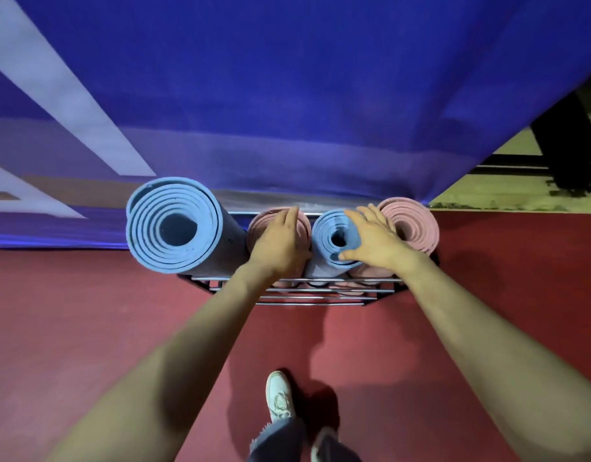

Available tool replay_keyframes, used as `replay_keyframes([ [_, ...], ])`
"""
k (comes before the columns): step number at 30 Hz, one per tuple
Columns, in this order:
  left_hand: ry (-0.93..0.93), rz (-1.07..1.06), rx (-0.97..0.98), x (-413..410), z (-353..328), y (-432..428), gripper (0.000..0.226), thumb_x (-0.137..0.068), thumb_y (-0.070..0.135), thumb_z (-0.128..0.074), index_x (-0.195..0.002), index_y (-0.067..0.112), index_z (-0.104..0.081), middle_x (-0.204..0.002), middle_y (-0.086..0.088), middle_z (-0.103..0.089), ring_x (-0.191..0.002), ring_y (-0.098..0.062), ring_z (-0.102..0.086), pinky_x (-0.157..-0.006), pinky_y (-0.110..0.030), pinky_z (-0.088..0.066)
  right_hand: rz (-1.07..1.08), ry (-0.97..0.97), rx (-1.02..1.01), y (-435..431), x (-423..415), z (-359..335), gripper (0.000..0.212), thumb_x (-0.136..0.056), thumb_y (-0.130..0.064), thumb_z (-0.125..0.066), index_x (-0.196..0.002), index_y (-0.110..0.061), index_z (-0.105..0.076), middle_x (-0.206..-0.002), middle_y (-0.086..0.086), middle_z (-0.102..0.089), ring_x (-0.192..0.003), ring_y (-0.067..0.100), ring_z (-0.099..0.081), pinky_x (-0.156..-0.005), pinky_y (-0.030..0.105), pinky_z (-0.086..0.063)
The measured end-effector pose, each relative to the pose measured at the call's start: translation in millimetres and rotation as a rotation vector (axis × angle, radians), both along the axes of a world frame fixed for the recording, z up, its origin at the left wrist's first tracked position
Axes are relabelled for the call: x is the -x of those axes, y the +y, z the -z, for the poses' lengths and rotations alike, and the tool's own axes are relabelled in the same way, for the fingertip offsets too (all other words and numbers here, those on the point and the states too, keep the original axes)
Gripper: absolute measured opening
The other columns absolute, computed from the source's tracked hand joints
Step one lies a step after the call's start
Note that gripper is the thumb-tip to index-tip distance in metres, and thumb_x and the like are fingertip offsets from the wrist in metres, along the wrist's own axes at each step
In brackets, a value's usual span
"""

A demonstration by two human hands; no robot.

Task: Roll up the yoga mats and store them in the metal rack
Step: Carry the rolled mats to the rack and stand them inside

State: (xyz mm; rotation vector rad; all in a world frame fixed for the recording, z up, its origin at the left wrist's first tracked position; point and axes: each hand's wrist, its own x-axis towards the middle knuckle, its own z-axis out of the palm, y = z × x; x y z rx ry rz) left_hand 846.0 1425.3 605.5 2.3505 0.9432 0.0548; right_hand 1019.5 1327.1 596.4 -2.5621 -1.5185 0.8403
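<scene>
Left grip (280, 241): released, palm flat on the pink rolled mat's (258, 226) spiral foam end.
Right grip (370, 240): released, fingers spread over the small blue rolled mat (328, 230).
Metal rack (307, 304): thin wire bars beneath both grips, mats upright inside.
Neighbours: fat blue roll (174, 225) outside left grip, pink roll (415, 225) outside right.

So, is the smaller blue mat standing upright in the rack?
Upright: the smaller blue mat shows its spiral end, base down inside the metal rack.

Dim, soft-focus view with wide-angle bending at edges; shadows fall toward the camera.
</scene>
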Motion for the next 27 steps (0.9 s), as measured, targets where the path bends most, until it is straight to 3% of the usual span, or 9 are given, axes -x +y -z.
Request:
replay_keyframes([
  [5, -0.157, -0.055, -0.114, 26.8, -44.0, -15.6, 0.055, -0.079, 0.013, -0.069, -0.130, 0.005, -0.051, -0.132, -0.013, -0.050, -0.123, -0.032, -0.045, -0.100, -0.036, -0.036, 0.002, -0.013, -0.186, -14.6, 10.0, -40.9, 0.063, -0.079, -0.034, -0.071, -0.134, -0.015, -0.048, -0.138, 0.009, -0.044, -0.133, 0.026, -0.033, -0.110, 0.038, -0.026],
  [8, -0.207, -0.119, -0.252, 49.9, -67.4, -19.7, 0.049, -0.074, 0.013, -0.068, -0.120, -0.001, -0.059, -0.123, -0.018, -0.054, -0.115, -0.037, -0.047, -0.097, -0.036, -0.033, -0.021, 0.011, -0.304, -17.9, 25.6, -71.0, 0.058, -0.081, -0.028, -0.071, -0.132, -0.011, -0.049, -0.135, 0.011, -0.048, -0.128, 0.027, -0.039, -0.109, 0.034, -0.028],
  [12, -0.142, -0.170, -0.311, 86.0, -91.9, -9.3, 0.064, -0.072, 0.028, -0.075, -0.126, 0.000, -0.056, -0.128, -0.019, -0.051, -0.123, -0.036, -0.042, -0.106, -0.039, -0.028, -0.066, 0.054, -0.368, -5.6, 58.9, -104.4, 0.059, -0.083, -0.026, -0.069, -0.136, -0.011, -0.045, -0.138, 0.010, -0.045, -0.130, 0.028, -0.038, -0.108, 0.033, -0.028],
  [15, -0.105, -0.200, -0.299, 117.2, -104.5, 8.3, 0.092, -0.060, 0.049, -0.067, -0.136, 0.001, -0.045, -0.137, -0.021, -0.041, -0.130, -0.038, -0.033, -0.111, -0.043, -0.022, -0.118, 0.131, -0.353, 14.5, 94.6, -121.5, 0.074, -0.080, -0.027, -0.074, -0.141, -0.011, -0.037, -0.144, 0.010, -0.038, -0.134, 0.026, -0.033, -0.107, 0.029, -0.025],
  [17, -0.082, -0.223, -0.242, 138.5, -108.9, 24.0, 0.109, -0.058, 0.052, -0.074, -0.145, 0.003, -0.031, -0.146, -0.021, -0.028, -0.137, -0.036, -0.021, -0.114, -0.040, -0.015, -0.155, 0.187, -0.316, 33.0, 118.6, -125.1, 0.089, -0.074, -0.029, -0.079, -0.145, -0.012, -0.029, -0.149, 0.009, -0.032, -0.137, 0.024, -0.027, -0.109, 0.029, -0.024],
  [20, -0.042, -0.246, -0.108, 167.0, -103.5, 50.7, 0.132, -0.055, 0.042, -0.090, -0.151, 0.004, -0.008, -0.153, -0.021, -0.012, -0.143, -0.032, -0.008, -0.115, -0.038, -0.008, -0.178, 0.245, -0.225, 60.2, 151.5, -121.4, 0.110, -0.067, -0.032, -0.084, -0.150, -0.014, -0.014, -0.155, 0.006, -0.014, -0.143, 0.021, -0.013, -0.114, 0.033, -0.018],
  [24, 0.014, -0.109, -0.065, 193.1, -82.6, 81.9, 0.144, -0.049, 0.037, -0.093, -0.148, -0.005, 0.003, -0.154, -0.024, -0.009, -0.144, -0.037, -0.009, -0.114, -0.042, -0.012, -0.175, 0.236, -0.126, 83.7, 177.0, -105.2, 0.133, -0.059, -0.036, -0.088, -0.151, -0.015, 0.007, -0.158, 0.002, 0.007, -0.145, 0.017, 0.004, -0.114, 0.027, -0.007],
  [27, -0.064, -0.107, 0.192, 196.3, -69.4, 97.8, 0.149, -0.049, 0.019, -0.095, -0.148, 0.001, 0.015, -0.153, -0.016, -0.020, -0.141, -0.031, -0.022, -0.111, -0.040, -0.026, -0.130, 0.251, -0.098, 92.0, 180.7, -90.5, 0.143, -0.055, -0.036, -0.090, -0.148, -0.016, 0.017, -0.158, 0.002, 0.012, -0.145, 0.014, 0.007, -0.111, 0.022, -0.003],
])
